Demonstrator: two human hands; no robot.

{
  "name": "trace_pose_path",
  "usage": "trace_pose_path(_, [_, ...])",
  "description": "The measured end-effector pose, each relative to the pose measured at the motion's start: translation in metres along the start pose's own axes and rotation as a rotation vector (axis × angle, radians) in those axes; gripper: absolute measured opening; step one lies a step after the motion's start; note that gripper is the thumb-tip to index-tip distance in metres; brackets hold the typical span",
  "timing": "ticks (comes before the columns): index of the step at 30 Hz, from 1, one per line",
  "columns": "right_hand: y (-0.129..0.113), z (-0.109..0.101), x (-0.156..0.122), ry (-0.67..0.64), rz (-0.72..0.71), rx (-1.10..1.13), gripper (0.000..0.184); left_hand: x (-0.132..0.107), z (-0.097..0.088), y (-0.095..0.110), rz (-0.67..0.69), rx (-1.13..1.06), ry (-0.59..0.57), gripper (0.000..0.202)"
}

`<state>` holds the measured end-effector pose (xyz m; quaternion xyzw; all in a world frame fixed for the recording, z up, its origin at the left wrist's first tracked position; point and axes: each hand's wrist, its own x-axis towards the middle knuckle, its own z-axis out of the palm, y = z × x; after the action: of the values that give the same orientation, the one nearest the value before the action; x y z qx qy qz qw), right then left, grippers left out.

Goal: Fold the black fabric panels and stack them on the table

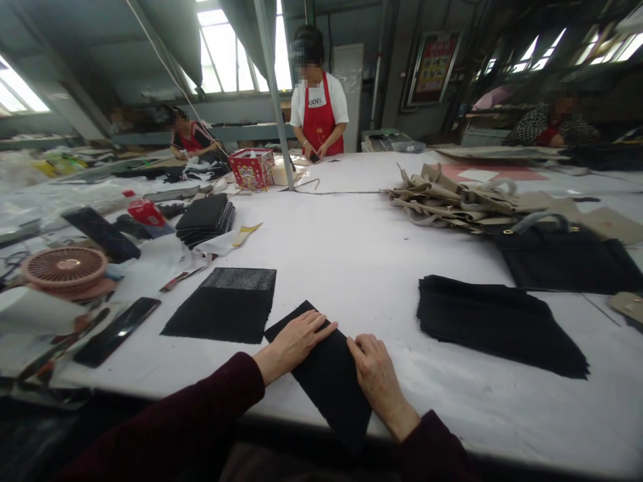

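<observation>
A black fabric piece [334, 381] lies at a slant on the table in front of me, its near corner reaching over the table's front edge. My left hand [299, 338] rests flat on its upper part, fingers stretched towards the far right edge. With fingers curled, my right hand [374, 371] grips that right edge, thumb side against the fabric. Left of it is a stack of black pieces [218, 314] with a grey, speckled strip along the top. To the right lies a thicker pile of black fabric [497, 321].
A black handbag [567, 261] and a heap of beige pieces [452, 201] lie at the back right. On the left are a phone [118, 331], a pink fan [65, 268], folded black pieces [205, 217] and a red box [251, 167]. A person in a red apron [321, 114] stands across the table.
</observation>
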<state>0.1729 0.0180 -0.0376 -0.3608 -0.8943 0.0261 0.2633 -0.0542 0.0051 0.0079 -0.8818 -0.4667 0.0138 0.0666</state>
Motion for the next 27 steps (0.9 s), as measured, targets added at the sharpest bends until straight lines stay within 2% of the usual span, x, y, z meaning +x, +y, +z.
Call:
trace_pose_path(8, [0.005,-0.008,-0.012,0.007,-0.024,0.022,0.033,0.003,-0.001,0.005,0.036,-0.015,0.019,0.049])
trace_pose_path(14, [0.010,-0.011,-0.020,0.000,-0.042,0.007,0.033,0.006,-0.010,0.015,0.029,-0.021,-0.019,0.057])
trace_pose_path(20, [0.012,-0.017,-0.024,-0.003,-0.029,0.017,0.031,0.011,-0.013,0.025,0.060,-0.057,-0.001,0.048])
trace_pose_path(27, [0.014,-0.021,-0.032,-0.011,-0.023,0.004,0.026,0.015,-0.015,0.038,0.052,-0.028,-0.048,0.057])
